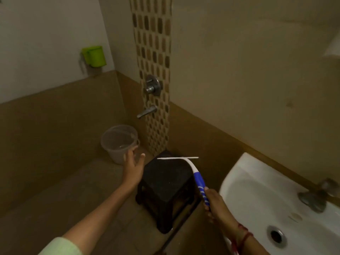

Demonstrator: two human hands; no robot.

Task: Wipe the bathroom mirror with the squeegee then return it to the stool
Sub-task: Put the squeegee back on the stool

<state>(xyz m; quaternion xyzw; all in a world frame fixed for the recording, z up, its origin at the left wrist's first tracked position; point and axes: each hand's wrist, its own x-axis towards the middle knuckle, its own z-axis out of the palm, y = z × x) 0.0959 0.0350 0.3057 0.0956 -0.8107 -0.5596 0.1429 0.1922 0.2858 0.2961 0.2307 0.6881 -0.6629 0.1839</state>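
the right hand (213, 201) was closed around the blue grip of the squeegee (195, 173), whose white blade hung over the far edge of the black stool (165, 188). the left hand (133, 164), fingers spread and empty, hovered beside the stool's left edge. lowering the blade flat onto the seat's middle, away from the edges, would probably keep it from sliding off.

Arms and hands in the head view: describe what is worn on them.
The left hand is bare, with a pale green sleeve cuff near the elbow. The right hand is bare too, with red thread bands tied around its wrist. No gloves, rings or watch visible.
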